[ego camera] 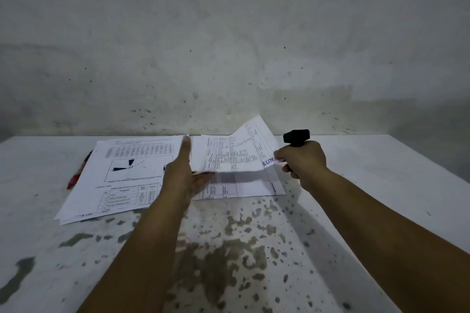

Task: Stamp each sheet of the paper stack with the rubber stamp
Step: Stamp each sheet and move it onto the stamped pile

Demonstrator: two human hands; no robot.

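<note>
I see no containers, only paper on the table (pixel 356 185). My right hand (pixel 302 162) is clenched round the black rubber stamp (pixel 297 137), whose top sticks up above the knuckles, and its fingertips pinch the stamped corner of a lifted sheet (pixel 236 155). That sheet arches toward my left hand (pixel 181 172), which is flat and released, fingers straight, edge-on between two stacks. The paper stack (pixel 244 188) lies under the lifted sheet; the left pile (pixel 122 177) is beyond my left hand, over a red object (pixel 76 175).
</note>
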